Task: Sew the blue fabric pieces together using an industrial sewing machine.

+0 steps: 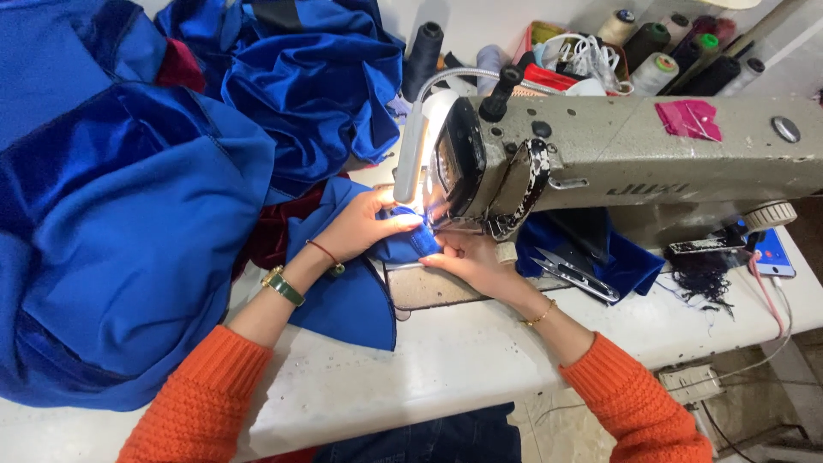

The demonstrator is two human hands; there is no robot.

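Blue fabric (360, 291) pinched by both hands; basket (549, 39) holds thread.

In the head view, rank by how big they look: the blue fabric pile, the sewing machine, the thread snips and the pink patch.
1. Blue fabric pile, nearest the camera.
2. Sewing machine.
3. Thread snips and pink patch: too alike to rank.

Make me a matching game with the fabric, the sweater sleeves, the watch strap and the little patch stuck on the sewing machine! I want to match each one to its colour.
Things:
1. fabric
2. sweater sleeves
3. watch strap
4. patch on the sewing machine

Colours:
A. green
B. pink
C. blue
D. orange

Pairs: 1-C, 2-D, 3-A, 4-B
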